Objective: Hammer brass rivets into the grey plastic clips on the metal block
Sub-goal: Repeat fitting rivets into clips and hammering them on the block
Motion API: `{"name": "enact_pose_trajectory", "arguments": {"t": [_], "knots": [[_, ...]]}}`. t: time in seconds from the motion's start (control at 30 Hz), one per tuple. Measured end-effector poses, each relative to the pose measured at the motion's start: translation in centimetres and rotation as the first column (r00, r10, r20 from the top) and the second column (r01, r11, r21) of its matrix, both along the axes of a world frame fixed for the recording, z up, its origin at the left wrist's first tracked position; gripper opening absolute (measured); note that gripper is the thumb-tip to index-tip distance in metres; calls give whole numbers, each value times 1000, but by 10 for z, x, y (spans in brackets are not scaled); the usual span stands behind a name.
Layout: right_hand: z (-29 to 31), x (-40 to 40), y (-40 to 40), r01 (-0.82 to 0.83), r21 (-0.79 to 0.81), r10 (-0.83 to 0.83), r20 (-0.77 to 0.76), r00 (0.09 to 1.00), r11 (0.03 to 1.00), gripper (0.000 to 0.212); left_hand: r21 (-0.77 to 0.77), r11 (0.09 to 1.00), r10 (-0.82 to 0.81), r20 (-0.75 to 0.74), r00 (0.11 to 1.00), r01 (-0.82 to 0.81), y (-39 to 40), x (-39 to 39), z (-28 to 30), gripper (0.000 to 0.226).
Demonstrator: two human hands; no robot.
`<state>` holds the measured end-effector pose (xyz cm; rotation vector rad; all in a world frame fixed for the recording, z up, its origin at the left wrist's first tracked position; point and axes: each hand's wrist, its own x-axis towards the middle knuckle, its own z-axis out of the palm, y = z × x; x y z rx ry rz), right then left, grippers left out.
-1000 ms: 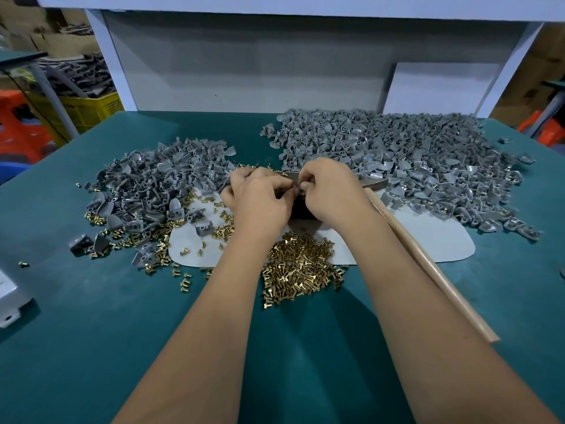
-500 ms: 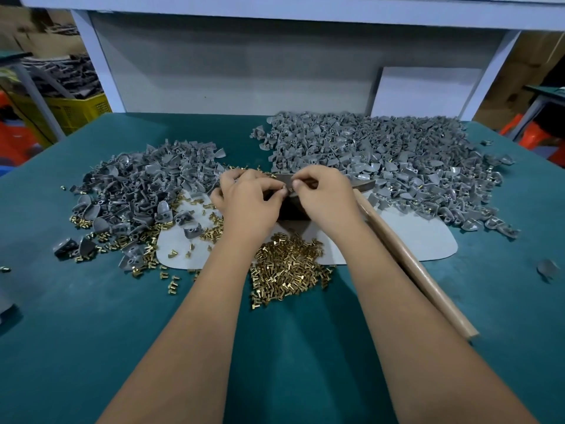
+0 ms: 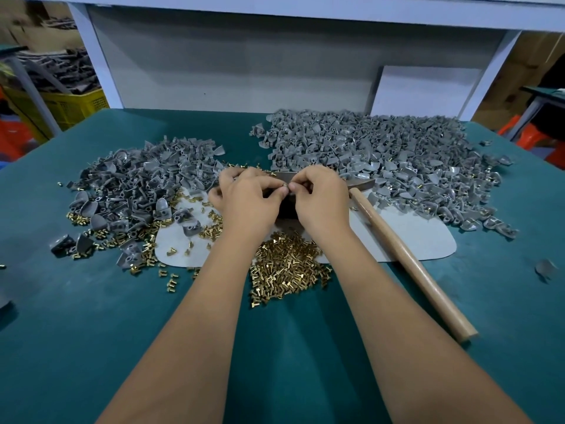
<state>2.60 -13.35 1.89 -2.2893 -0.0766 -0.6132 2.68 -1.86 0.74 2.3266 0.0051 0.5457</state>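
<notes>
My left hand (image 3: pixel 247 200) and my right hand (image 3: pixel 319 197) meet fingertip to fingertip over the dark metal block (image 3: pixel 287 209), which they mostly hide. Between the curled fingers they pinch a small part, too hidden to name. A heap of brass rivets (image 3: pixel 287 267) lies just in front of the block. Plain grey clips (image 3: pixel 137 185) are piled on the left. A bigger heap of grey clips with brass rivets in them (image 3: pixel 382 157) spreads on the right. The hammer (image 3: pixel 406 258) lies beside my right forearm, its wooden handle pointing to the near right.
A pale grey mat (image 3: pixel 406 237) under the block lies on the green table top (image 3: pixel 91 332). Loose rivets (image 3: pixel 171 278) scatter at the left. One stray clip (image 3: pixel 545 267) sits far right. A white panel (image 3: pixel 422 90) leans at the back; a yellow crate (image 3: pixel 70 105) stands beyond the table's left.
Both hands stay together over the block; the fingertips have shifted only slightly. The camera has tilted a little, moving the scene down and left in view.
</notes>
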Motion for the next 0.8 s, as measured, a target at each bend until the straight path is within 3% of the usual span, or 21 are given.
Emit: {"name": "enact_pose_trajectory", "arguments": {"t": [0.3, 0.4, 0.6, 0.7, 0.8], "knots": [[17, 6, -3, -26, -45, 18, -188, 982, 999, 17, 0, 1000, -4, 11, 1000, 4, -2, 0, 1, 12], [12, 3, -2, -21, -18, 18, -149, 989, 1000, 17, -18, 1000, -9, 22, 1000, 9, -1, -1, 0, 11], [-7, -5, -6, -64, -23, 65, 66, 996, 998, 12, 27, 1000, 6, 34, 999, -7, -3, -2, -2, 12], [-4, -8, -22, 132, -33, -127, 126, 984, 991, 20, 18, 1000, 12, 25, 1000, -12, -3, -2, -4, 12], [-4, -12, -55, 415, -299, -414, 72, 907, 859, 21, 18, 1000, 19, 19, 1000, -19, -4, -1, -5, 13]]}}
